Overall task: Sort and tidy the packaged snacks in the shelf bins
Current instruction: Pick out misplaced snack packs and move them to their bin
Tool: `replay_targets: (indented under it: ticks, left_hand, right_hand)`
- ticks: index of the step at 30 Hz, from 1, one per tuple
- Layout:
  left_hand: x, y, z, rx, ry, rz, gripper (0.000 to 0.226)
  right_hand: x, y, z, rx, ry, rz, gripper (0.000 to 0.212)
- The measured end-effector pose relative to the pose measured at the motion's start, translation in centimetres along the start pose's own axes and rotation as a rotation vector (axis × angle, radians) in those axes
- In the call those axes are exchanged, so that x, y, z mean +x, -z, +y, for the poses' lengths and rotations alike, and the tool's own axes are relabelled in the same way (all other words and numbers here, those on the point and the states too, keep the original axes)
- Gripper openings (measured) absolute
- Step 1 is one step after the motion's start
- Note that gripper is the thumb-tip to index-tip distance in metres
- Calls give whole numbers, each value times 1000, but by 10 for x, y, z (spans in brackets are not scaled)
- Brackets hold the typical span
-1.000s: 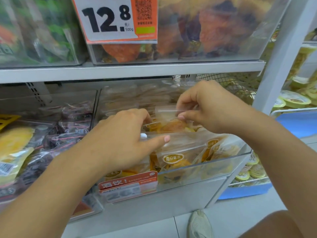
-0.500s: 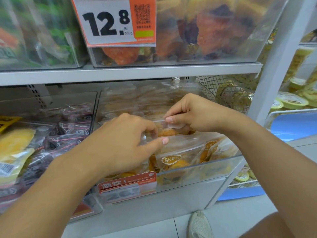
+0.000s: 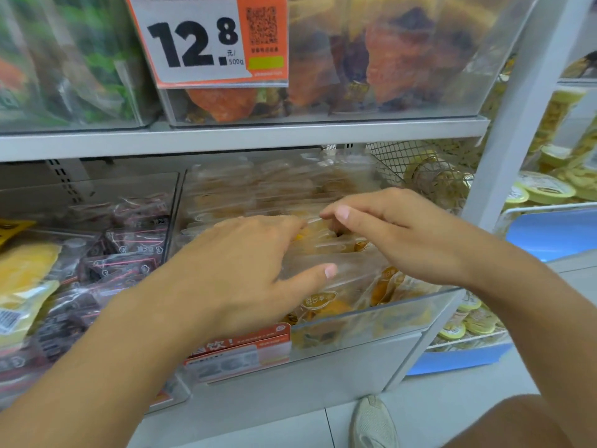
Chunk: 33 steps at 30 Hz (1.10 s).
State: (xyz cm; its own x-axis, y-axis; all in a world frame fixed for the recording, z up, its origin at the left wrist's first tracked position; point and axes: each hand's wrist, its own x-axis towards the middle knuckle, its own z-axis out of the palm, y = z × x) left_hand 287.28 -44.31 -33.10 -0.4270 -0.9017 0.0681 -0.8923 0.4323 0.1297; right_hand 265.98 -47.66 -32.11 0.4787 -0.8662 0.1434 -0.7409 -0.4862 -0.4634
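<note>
A clear shelf bin [image 3: 403,315] holds several see-through snack packets [image 3: 326,305] with yellow-orange contents, standing in rows. My left hand [image 3: 245,273] reaches in from the left and grips the front packets, thumb laid across a packet's face and fingers tucked behind. My right hand [image 3: 397,234] hovers over the bin's middle with curled fingers, thumb and forefinger pinching the top edge of one packet. The packets under both hands are partly hidden.
The left bin holds dark wrapped packets [image 3: 129,263], with yellow bags [image 3: 22,273] beyond. Above, a shelf carries a bin with a 12.8 price sign [image 3: 206,40]. A wire basket [image 3: 420,169] and yellow-lidded cups [image 3: 546,189] stand right. A shoe [image 3: 371,421] is on the floor.
My right hand has come down with its pinched packet, which now sits lower among the others. My left hand stays on the front packets.
</note>
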Motion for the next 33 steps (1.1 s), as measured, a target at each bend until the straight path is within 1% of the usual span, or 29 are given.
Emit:
replay_targets:
  ticks: [2, 4, 6, 8, 10, 11, 12, 13, 14, 15, 16, 17, 18, 19, 20, 21, 23, 25, 26, 27, 28, 30, 33]
  left_hand:
    - [3, -9, 9, 64, -26, -4, 87]
    - [7, -17, 11, 105, -13, -58, 91]
    - [9, -18, 7, 71, -16, -96, 84]
    - [9, -15, 1, 54, -38, -116, 75]
    - [7, -12, -4, -23, -43, -105, 70]
    - [5, -10, -5, -74, -37, -95, 73]
    - [4, -9, -8, -110, -33, -74, 78]
    - [3, -7, -11, -129, -28, -46, 84]
    - [3, -4, -14, -146, -14, -14, 88]
    - [4, 0, -18, -179, 11, 26, 91]
    - [6, 4, -21, -233, 44, 79, 90]
    - [9, 8, -24, -285, 74, 134, 85]
    - [14, 11, -26, -307, 97, 173, 77]
    - [19, 12, -27, -281, 119, 181, 66]
    - [26, 12, -28, -224, 143, 163, 54]
    - [32, 10, -27, -169, 162, 142, 45]
    - [43, 3, -29, -114, 166, 126, 31]
    - [55, 1, -31, -108, 159, 100, 17]
    - [60, 3, -30, -104, 159, 71, 15]
    - [65, 4, -29, -91, 157, 42, 17]
    - [69, 6, -27, -73, 152, 25, 19]
    - [73, 5, -24, -53, 125, 53, 15]
    - [77, -1, -24, -118, 110, 121, 9]
  right_hand:
    - [4, -10, -9, 14, -1, -26, 59]
    - [9, -23, -17, -132, 10, -63, 61]
    - [14, -33, -20, -291, -59, -217, 70]
    - [15, -30, -20, -290, -151, -338, 74]
    - [11, -20, -18, -259, -164, -420, 69]
    - [8, -16, -16, -249, -153, -448, 66]
    - [7, -13, -14, -220, -136, -442, 63]
    - [7, -9, -11, -169, -113, -389, 60]
    - [8, -5, -7, -101, -97, -275, 57]
    - [12, 0, -1, -41, -91, -120, 51]
    - [17, 5, 5, -35, -96, 13, 46]
    - [24, 9, 11, -83, -111, 78, 44]
    - [30, 10, 16, -150, -141, 71, 47]
    - [37, 9, 20, -207, -182, 33, 53]
    - [44, 7, 23, -246, -225, 1, 57]
    - [51, 5, 26, -271, -250, 5, 55]
    - [64, 1, 29, -293, -252, 62, 38]
    - [72, 0, 30, -278, -232, 80, 22]
    - [75, 0, 29, -278, -225, 69, 17]
    - [76, 0, 27, -293, -215, 55, 14]
    - [79, 0, 26, -308, -216, 41, 16]
    - [84, -1, 28, -271, -249, 46, 24]
    - [90, -4, 33, 27, -324, 116, 38]
